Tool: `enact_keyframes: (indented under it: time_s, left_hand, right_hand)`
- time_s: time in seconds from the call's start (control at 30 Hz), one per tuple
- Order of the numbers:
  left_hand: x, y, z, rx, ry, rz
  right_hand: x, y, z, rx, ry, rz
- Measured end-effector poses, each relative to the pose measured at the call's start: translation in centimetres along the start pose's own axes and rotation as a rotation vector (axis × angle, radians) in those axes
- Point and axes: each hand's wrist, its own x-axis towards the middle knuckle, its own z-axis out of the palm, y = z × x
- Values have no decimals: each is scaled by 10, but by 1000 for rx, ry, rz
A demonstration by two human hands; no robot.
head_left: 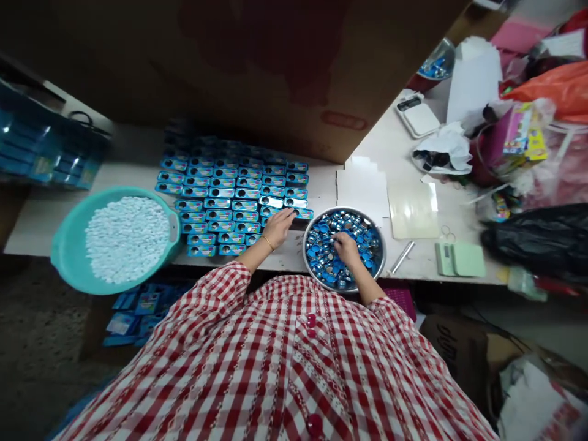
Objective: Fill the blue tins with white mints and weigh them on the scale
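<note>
My left hand (278, 229) lies over the right end of the rows of small blue tins (218, 215), its fingers stretched out flat. The fingertips reach the near edge of a tin (303, 214) that sticks out a little to the right. A round metal bowl (383, 251) stands at the table's front edge, filled with small round blue and silver pieces (328, 260). Inside its rim, my right hand (348, 248) is down among these pieces with the fingers drawn together. Whatever they pinch is hidden or too small to name.
Left stands a turquoise basin (64, 251) of small white pieces (128, 239). A large cardboard box (275, 79) rises behind the tins. Right of the bowl are white cards (362, 187), a metal tube (403, 257), a green scale (468, 260) and a black bag (537, 239).
</note>
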Motion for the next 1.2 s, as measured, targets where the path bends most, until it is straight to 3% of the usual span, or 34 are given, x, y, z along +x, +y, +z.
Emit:
enact_keyframes:
  time_s: [0.1, 0.2, 0.27, 0.33, 0.43, 0.5, 0.6, 0.67, 0.93, 1.07, 1.2]
  left_hand:
    - [-9, 13, 0, -524, 62, -231]
    - [-19, 33, 6, -1113, -138, -604]
    - [-23, 41, 8, -1367, -245, -748]
    - [-24, 42, 7, -1485, -255, -832]
    - [-21, 37, 2, -1524, -240, -911]
    - [-19, 36, 2, -1540, -250, -925]
    - [-17, 39, 7, -1549, -217, -851]
    - [-16, 42, 10, -1524, -198, -791]
    - [-13, 41, -3, -1463, -147, -757]
    - [-7, 40, -14, -1378, -47, -772]
    - [4, 38, -22, -1370, 67, -795]
  right_hand:
    - [-2, -29, -3, 365, 103, 178]
    - [-3, -68, 5, 494, 35, 138]
    - [-3, -90, 12, 480, -15, 77]
    - [-1, -101, 18, 485, -42, 50]
    - [1, -103, 19, 468, -73, 5]
    - [2, -102, 17, 335, -70, -67]
    - [5, -104, 12, 77, -54, -144]
    - [10, -105, 9, 27, -52, -162]
    - [28, -103, 2, 322, -105, -351]
    - [37, -111, 14, 564, -75, -152]
    - [51, -124, 28, 559, -81, -93]
